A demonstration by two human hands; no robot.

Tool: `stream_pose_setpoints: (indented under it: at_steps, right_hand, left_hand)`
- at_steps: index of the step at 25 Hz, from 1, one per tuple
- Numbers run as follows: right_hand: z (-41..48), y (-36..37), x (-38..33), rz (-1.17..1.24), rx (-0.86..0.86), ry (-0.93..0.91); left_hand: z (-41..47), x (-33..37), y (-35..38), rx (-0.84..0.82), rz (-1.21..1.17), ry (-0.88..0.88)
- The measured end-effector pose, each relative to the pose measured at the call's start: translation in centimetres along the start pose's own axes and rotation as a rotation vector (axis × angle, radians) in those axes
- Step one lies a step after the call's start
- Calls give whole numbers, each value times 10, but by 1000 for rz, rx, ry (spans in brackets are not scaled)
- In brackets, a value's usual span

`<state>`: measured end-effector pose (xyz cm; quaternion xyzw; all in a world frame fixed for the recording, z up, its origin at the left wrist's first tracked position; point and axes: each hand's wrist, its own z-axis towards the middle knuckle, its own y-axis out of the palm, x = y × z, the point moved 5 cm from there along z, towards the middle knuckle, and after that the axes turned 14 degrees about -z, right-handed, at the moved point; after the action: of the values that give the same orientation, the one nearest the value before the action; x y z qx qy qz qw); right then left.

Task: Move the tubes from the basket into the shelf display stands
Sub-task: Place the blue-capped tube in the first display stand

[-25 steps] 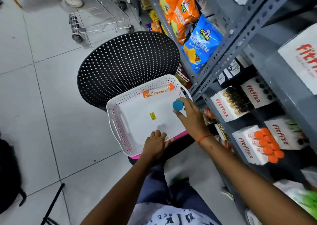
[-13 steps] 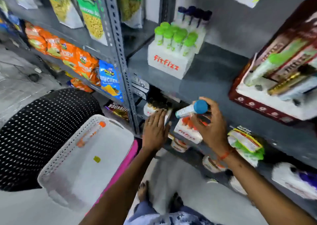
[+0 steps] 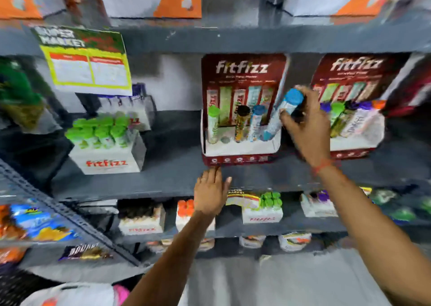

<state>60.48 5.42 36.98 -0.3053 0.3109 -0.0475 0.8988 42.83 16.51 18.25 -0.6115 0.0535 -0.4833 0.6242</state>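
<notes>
Moved: since half a second ago, I am lifting my blue-cap tube (image 3: 283, 114) up to the red stand (image 3: 242, 153).
Right hand (image 3: 305, 128): my fingers are wrapping tight around the tube.
Tube: leaning, its bottom is going into the stand's right end.
Left hand (image 3: 210, 193): my fingers are lying flat and apart on the shelf edge (image 3: 140, 189), holding nothing.

We see even, bright indoor light, heavy motion blur and blocky smearing throughout, and edges bowing outward.
</notes>
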Motion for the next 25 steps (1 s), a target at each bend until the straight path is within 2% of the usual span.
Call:
stream_pose_setpoints:
  at_steps: [5, 9, 15, 21, 25]
  right_hand:
    - [32, 29, 24, -224, -152, 78]
    - [38, 49, 23, -342, -266, 52]
    - [41, 45, 17, -362, -240, 23]
    - [41, 55, 31, -281, -365, 80]
    - [51, 60, 33, -323, -437, 78]
  left_hand:
    - [2, -9, 18, -69, 14, -34]
    - [2, -9, 21, -82, 68, -18]
    - [1, -7, 20, -76, 80, -7]
    - [1, -8, 21, -63, 67, -2]
    - [0, -7, 19, -46, 49, 3]
